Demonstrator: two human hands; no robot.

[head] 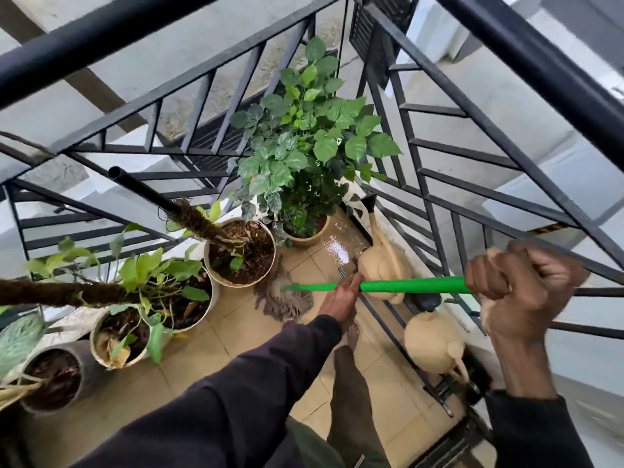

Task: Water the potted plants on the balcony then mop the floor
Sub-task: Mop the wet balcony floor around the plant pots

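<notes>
Right hand (520, 282) fisted round green mop handle (412, 286) — left hand (339, 293) grips lower.

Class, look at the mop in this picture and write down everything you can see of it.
The mop has a bright green, smooth-looking handle and a head of grey, stringy strands spread on the beige tiled floor, beside a white plant pot. The handle slants up from the head towards the camera. The left hand holds it lower down; the right hand grips its upper end.
</notes>
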